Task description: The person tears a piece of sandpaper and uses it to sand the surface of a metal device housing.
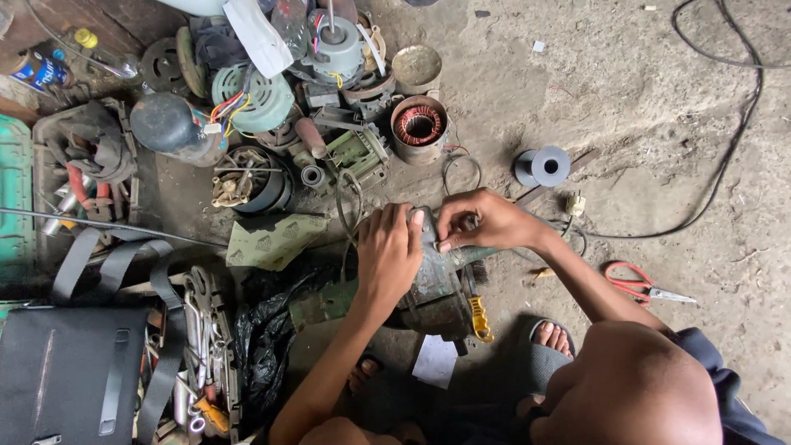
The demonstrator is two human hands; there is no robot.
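While both hands point(387, 251) point(482, 221) clasp motor point(432, 288) (grip seemingly closed) | stator point(418, 126), scissors point(638, 284) nearby

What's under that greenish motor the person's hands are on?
Under the greenish motor show a yellow-handled tool, white paper and black plastic. The floor directly beneath is covered.

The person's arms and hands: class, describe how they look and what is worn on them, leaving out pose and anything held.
Both arms are bare from the hands to as far up as shows: no sleeves, no gloves. The left hand and right hand show no rings, watch or wristband. The fingers are slim, with short pale nails. The only clothing near the arms is dark blue cloth at the right edge.
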